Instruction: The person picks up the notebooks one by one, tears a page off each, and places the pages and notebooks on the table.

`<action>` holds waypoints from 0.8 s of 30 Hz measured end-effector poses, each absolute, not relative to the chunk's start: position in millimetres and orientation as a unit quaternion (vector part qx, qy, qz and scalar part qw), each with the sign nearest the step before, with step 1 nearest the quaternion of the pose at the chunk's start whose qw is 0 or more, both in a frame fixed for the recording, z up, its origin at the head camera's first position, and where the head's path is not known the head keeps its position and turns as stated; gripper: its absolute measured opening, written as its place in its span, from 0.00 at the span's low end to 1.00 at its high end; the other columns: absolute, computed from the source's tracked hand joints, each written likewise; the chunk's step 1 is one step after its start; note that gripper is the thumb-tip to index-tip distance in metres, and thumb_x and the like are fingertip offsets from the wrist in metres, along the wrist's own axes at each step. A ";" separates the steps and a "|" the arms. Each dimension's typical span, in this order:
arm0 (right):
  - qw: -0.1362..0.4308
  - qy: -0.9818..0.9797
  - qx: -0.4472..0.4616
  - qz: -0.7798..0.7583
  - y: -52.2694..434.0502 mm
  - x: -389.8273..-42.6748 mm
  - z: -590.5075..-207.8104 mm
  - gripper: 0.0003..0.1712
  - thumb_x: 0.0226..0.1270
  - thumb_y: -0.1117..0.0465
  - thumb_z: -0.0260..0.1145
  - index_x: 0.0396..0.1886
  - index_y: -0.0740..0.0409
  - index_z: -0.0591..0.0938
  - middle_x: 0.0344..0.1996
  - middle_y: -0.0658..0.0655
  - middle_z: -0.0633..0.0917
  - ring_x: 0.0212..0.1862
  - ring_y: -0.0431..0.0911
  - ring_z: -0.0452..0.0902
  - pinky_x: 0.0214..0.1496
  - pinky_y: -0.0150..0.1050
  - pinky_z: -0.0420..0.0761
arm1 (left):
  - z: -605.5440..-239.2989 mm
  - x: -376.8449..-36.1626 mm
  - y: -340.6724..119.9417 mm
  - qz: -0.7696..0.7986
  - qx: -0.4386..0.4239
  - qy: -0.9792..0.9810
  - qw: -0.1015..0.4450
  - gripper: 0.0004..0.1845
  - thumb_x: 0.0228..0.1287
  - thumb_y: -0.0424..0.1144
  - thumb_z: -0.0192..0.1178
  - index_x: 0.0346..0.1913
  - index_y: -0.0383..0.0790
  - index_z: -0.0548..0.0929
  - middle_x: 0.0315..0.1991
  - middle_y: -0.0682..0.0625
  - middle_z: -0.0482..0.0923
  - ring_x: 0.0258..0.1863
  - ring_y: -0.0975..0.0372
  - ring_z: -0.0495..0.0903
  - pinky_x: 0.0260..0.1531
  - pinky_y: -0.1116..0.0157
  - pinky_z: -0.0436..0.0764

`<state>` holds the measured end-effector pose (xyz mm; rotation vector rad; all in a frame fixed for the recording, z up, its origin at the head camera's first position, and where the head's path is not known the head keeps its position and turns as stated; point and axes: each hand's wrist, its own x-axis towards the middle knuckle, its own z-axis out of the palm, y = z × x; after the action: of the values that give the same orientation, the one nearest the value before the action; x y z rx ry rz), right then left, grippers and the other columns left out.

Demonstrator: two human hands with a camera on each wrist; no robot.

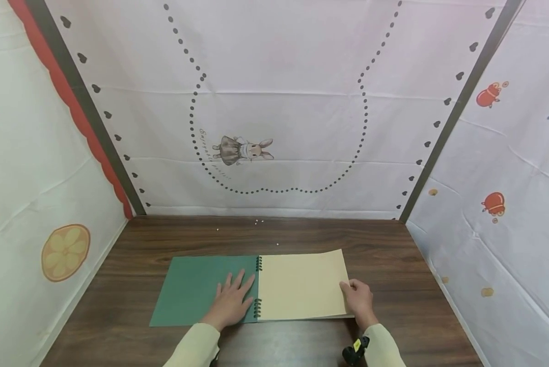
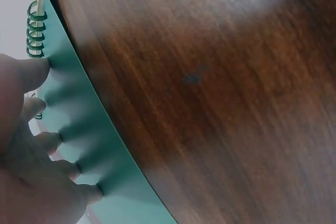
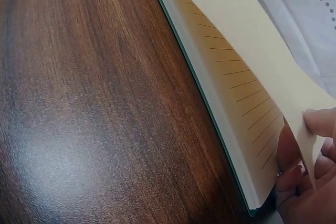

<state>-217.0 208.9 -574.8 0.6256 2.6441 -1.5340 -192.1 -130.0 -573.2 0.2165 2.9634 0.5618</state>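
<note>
A spiral-bound notebook lies open on the dark wooden table (image 1: 302, 234). Its green cover (image 1: 196, 288) is folded out to the left and a cream page (image 1: 302, 285) lies on the right. My left hand (image 1: 230, 300) rests flat on the green cover (image 2: 79, 129) beside the green spiral rings (image 2: 35, 30), fingers spread and straight. My right hand (image 1: 359, 300) pinches the right edge of the top cream page (image 3: 247, 51) between thumb and fingers and lifts it off the stack of lined pages (image 3: 247, 124) below.
White printed cloth walls (image 1: 274, 102) close the table in at the back and on both sides. A few tiny white specks (image 1: 256, 222) lie near the table's far edge. Bare wood (image 3: 94, 108) surrounds the notebook.
</note>
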 end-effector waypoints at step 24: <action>0.024 0.844 0.215 -0.490 211.1 -215.3 -576.7 0.13 0.68 0.56 0.62 0.29 0.62 0.80 0.28 0.54 0.76 0.33 0.48 0.69 0.30 0.35 0.67 | -574.7 -191.9 -128.9 0.162 0.058 0.981 0.094 0.29 0.72 0.51 0.50 0.74 0.52 0.62 0.78 0.43 0.49 0.75 0.37 0.46 0.67 0.31 0.48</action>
<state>-215.3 211.1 -576.7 0.6666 2.6126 -1.5162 -191.9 -128.9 -574.7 0.1713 2.9098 0.4799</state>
